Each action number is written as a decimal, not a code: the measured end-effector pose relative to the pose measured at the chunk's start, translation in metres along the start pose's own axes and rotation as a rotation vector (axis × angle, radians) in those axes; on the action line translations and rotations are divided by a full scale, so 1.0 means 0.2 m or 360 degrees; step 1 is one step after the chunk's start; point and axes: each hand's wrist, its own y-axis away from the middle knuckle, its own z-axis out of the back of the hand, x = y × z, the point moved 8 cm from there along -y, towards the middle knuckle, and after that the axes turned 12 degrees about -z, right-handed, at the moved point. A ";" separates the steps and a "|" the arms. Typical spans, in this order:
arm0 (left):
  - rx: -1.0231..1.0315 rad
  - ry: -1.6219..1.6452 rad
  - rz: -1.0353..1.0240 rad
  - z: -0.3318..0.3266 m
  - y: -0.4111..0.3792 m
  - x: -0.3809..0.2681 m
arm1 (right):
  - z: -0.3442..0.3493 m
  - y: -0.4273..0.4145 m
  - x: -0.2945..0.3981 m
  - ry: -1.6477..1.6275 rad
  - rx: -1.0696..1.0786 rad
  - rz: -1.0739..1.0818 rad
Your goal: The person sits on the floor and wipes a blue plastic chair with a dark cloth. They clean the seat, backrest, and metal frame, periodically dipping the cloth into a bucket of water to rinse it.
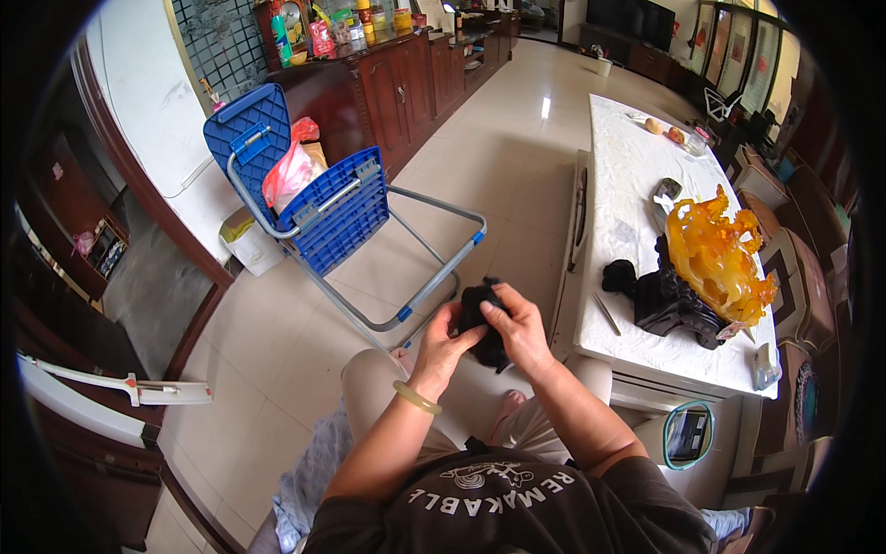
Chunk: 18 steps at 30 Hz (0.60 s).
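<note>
Both of my hands grip one soft black bundle [489, 346] above my lap; whether it is hair, yarn or cloth I cannot tell. My left hand [443, 345], below a pale bangle [417, 397], pinches its left side. On the upper right side, my right hand [519, 329] presses its thumb down on it. A second black bundle [618, 276] lies to the right on the white-covered table [588, 332]. Close to that bundle are metal tweezers [607, 314].
An amber-coloured carving [720, 256] stands on a black carved base [675, 311] on the table. Ahead is a blue folding chair [339, 215] with plastic bags [297, 170] on it. A lined waste bin [689, 435] sits at the table's near end. Dark wooden cabinets [394, 90] line the wall.
</note>
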 end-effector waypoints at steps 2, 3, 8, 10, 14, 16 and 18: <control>-0.0019 0.0043 0.0032 0.03 0.01 0.01 | -0.03 0.02 0.02 -0.0020 0.0035 -0.0051; -0.0017 0.0095 0.0059 0.04 0.02 0.01 | -0.03 0.03 0.01 -0.0143 0.0025 -0.0142; -0.0063 0.0132 0.0075 0.03 0.03 -0.01 | 0.05 0.01 -0.05 -0.0548 -0.0123 -0.0314; -0.0145 0.0182 0.0088 0.07 0.03 0.01 | 0.08 0.01 -0.05 -0.0664 -0.0187 -0.0280; -0.0325 0.0322 0.0020 0.16 0.02 0.01 | 0.13 0.00 -0.02 -0.0853 -0.0271 -0.0200; -0.0406 0.0389 -0.0011 0.17 0.02 0.00 | 0.12 0.00 -0.01 -0.0863 -0.0275 -0.0201; -0.0513 0.0463 0.0010 0.19 0.02 0.00 | 0.12 0.01 -0.01 -0.0842 -0.0284 -0.0205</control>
